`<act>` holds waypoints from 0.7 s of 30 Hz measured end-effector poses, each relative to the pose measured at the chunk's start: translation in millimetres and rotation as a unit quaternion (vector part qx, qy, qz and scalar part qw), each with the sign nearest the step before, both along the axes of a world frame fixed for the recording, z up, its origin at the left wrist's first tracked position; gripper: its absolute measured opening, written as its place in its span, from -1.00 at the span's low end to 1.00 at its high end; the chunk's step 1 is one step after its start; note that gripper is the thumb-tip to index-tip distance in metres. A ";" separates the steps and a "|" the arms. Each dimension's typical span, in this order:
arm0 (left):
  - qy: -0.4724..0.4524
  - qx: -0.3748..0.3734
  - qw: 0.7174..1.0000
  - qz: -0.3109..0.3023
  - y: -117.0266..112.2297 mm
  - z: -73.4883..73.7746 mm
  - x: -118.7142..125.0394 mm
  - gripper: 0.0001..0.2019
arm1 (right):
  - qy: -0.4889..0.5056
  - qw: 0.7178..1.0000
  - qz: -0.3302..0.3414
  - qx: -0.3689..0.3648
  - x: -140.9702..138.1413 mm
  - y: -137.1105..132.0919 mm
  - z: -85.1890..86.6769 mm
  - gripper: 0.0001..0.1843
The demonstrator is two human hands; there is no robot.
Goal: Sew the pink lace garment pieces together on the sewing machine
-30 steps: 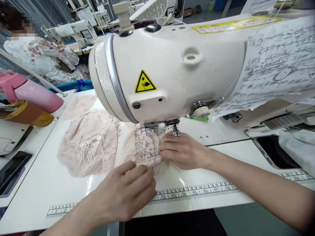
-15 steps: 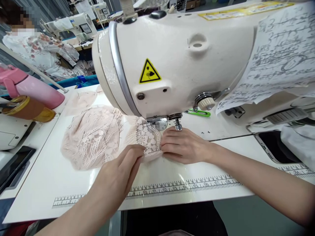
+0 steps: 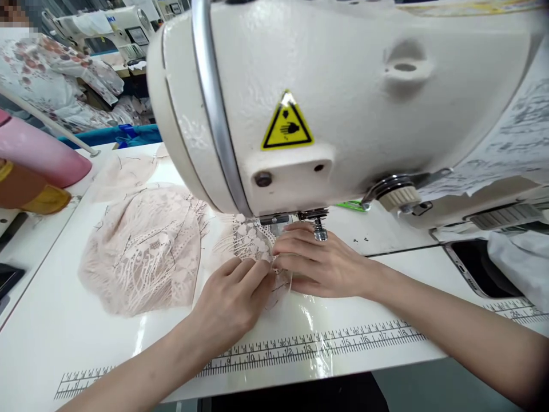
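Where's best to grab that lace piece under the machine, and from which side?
Probably its near end, pinched from the near side: the lace piece looks thin and flexible, and its far part is hidden by the sewing machine head, while the near end shows beside the left hand.

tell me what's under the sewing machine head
Under the sewing machine head, part of the pale lace shows, with the right hand at its edge. The head covers the lace's far part, and the needle cannot be seen.
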State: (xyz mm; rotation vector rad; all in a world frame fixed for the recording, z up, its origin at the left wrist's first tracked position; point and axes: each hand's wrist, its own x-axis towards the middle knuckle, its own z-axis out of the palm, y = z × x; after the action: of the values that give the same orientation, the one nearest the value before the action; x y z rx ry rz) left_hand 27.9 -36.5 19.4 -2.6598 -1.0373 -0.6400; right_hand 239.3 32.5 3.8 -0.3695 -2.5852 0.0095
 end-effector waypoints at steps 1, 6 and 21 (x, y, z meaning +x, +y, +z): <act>0.003 0.008 1.000 0.004 -0.5 1.0 -0.3 -0.86 | 0.004 1.000 0.000 0.005 -0.9 -0.1 -1.0 -0.86; 0.054 0.088 0.994 0.037 -0.5 7.0 -2.7 -0.88 | 0.048 0.998 0.041 0.010 -3.7 1.5 -2.3 -0.89; 0.109 -0.039 0.992 0.056 11.9 -19.7 -16.5 -0.45 | 0.061 0.998 0.002 0.025 -5.9 -2.0 -0.7 -0.91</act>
State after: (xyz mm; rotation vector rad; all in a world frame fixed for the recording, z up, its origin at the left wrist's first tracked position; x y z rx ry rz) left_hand 11.4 -24.6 -0.2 -2.6394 -1.1597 -0.2841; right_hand 233.5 30.6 3.1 -0.3347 -2.4601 -0.0311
